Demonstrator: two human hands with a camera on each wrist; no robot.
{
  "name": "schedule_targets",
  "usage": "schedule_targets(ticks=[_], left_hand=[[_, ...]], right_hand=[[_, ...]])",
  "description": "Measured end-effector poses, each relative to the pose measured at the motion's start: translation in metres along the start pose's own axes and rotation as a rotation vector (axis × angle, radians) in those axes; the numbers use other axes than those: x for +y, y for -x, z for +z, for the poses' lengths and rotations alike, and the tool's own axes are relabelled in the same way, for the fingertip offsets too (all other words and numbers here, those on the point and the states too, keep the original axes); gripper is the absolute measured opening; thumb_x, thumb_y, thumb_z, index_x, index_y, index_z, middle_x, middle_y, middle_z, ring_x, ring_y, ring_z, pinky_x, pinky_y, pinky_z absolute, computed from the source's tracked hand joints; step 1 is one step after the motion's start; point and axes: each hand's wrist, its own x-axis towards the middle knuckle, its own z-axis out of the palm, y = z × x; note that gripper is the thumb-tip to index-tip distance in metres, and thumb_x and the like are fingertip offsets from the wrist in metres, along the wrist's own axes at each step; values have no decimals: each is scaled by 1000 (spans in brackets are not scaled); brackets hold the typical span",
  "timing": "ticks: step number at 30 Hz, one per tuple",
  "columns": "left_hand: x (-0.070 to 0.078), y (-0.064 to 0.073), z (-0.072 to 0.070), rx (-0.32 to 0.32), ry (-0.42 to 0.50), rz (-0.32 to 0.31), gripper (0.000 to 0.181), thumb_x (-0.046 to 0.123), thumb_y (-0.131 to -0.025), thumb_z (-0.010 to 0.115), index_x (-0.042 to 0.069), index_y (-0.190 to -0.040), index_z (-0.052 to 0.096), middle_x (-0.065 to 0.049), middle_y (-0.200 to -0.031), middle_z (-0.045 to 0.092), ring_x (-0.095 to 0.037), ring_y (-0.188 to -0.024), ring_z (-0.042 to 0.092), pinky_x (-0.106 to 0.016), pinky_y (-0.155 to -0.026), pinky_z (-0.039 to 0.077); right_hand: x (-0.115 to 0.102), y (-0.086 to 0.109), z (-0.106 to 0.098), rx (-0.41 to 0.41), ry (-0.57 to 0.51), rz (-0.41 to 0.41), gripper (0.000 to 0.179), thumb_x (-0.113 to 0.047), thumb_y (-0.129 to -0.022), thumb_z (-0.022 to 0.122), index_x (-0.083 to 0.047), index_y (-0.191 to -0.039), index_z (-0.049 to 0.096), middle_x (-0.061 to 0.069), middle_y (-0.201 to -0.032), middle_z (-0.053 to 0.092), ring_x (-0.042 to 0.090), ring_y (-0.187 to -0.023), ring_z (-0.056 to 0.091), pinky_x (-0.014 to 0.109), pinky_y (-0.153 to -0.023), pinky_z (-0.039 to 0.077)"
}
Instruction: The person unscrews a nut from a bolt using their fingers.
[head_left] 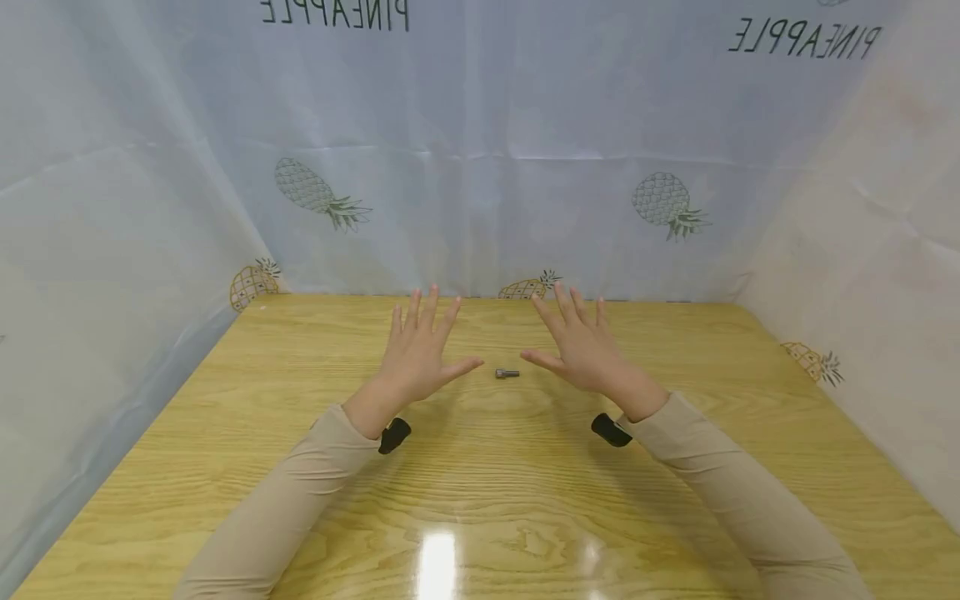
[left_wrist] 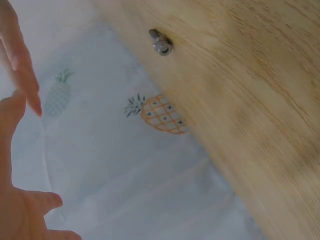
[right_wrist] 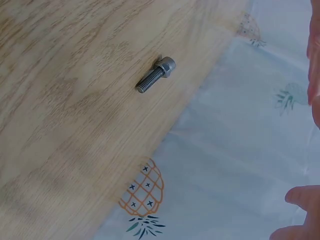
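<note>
A small metal bolt (head_left: 507, 373) lies on its side on the wooden table, between my two hands. In the right wrist view the bolt (right_wrist: 156, 75) shows a threaded shank and a hex nut (right_wrist: 164, 69) up against its round head. From the left wrist view the socket in the head of the bolt (left_wrist: 161, 45) faces the camera. My left hand (head_left: 417, 354) is held to the left of the bolt, fingers spread and thumb pointing toward it. On the other side my right hand (head_left: 585, 350) mirrors it, fingers spread. Neither hand holds anything.
The glossy wooden table (head_left: 495, 517) ends at a pale cloth (head_left: 480, 208) printed with pineapples, which hangs behind it and along both sides. Black wrist devices show under the left sleeve (head_left: 300, 475) and the right sleeve (head_left: 720, 467).
</note>
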Motion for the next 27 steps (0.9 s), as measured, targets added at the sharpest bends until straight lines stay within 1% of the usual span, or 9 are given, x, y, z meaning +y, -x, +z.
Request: schedule_targets(ticks=[3, 8, 13, 17, 23, 27], left_hand=[[0, 0, 0, 3, -6, -4, 90, 68, -85, 46, 20, -152, 8, -17, -158, 1, -38, -145, -4, -61, -115, 4], [-1, -1, 0, -5, 7, -3, 90, 68, -85, 46, 21, -152, 8, -16, -158, 0, -37, -146, -5, -59, -116, 2], [0, -1, -1, -7, 23, 1, 89, 67, -86, 46, 19, -152, 9, -17, -158, 1, -37, -146, -4, -59, -116, 4], [0, 0, -3, -9, 63, 3, 88, 66, -87, 45, 18, -152, 10, -17, -158, 3, -37, -146, -2, -58, -117, 7], [1, -1, -4, -7, 138, 22, 84, 62, -89, 46, 15, -151, 14, -18, -157, 8, -39, -145, 2, -57, -116, 11], [1, -1, -3, -16, 174, 24, 83, 61, -90, 46, 13, -151, 15, -19, -157, 10, -39, -145, 4, -55, -117, 13]], right_hand=[[0, 0, -1, 0, -3, -7, 84, -62, -90, 44, -21, -152, 5, 18, -157, -7, 41, -144, -5, 67, -111, -5], [0, 0, -1, 5, -23, -8, 83, -61, -90, 45, -21, -152, 6, 18, -157, -6, 41, -144, -5, 67, -111, -6], [0, 0, -2, -4, -51, -5, 83, -61, -90, 44, -22, -152, 5, 17, -157, -7, 41, -144, -4, 65, -112, -6], [0, 0, -2, -13, -83, -4, 83, -63, -90, 43, -23, -152, 4, 16, -158, -7, 41, -144, -2, 65, -112, -6], [-1, 2, -2, -27, -141, -11, 82, -64, -90, 40, -24, -152, 3, 15, -158, -8, 40, -145, -4, 63, -113, -8], [-1, 2, -2, -20, -178, -26, 81, -63, -90, 41, -25, -152, 3, 15, -158, -6, 40, -145, -1, 62, -114, -2]])
